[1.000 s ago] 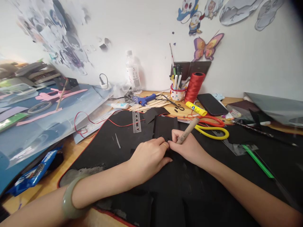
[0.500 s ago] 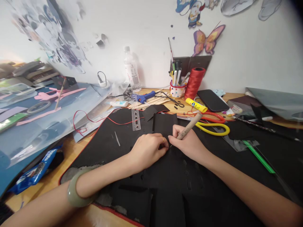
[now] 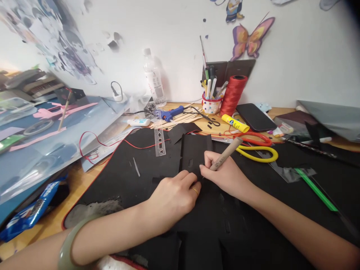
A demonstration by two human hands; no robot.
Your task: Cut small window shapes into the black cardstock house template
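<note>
My right hand [image 3: 221, 168] grips a beige fineliner pen [image 3: 227, 153] at a slant. Its tip is low beside the thumb, at the black card strip [image 3: 198, 148]. A small rectangular outline [image 3: 190, 162] shows on that strip. My left hand [image 3: 176, 193] lies on the black card with its fingers curled under; what they pinch, if anything, is hidden. A ring is on one finger and a green bangle [image 3: 67, 240] on the wrist. Left of the hands lie a clear stencil ruler [image 3: 160, 140] and a thin pale strip [image 3: 136, 167].
Behind the hands are a blue glue gun [image 3: 172, 113], a yellow glue stick [image 3: 235, 123], a red thread spool [image 3: 234, 95], a pen cup [image 3: 210, 105] and a phone [image 3: 255, 117]. Yellow-handled scissors [image 3: 260, 154] and a green strip [image 3: 316, 189] are on the right.
My left hand has slid toward me, away from the pen tip, uncovering the small outline on the card. My right hand still holds the pen. The view has shifted slightly.
</note>
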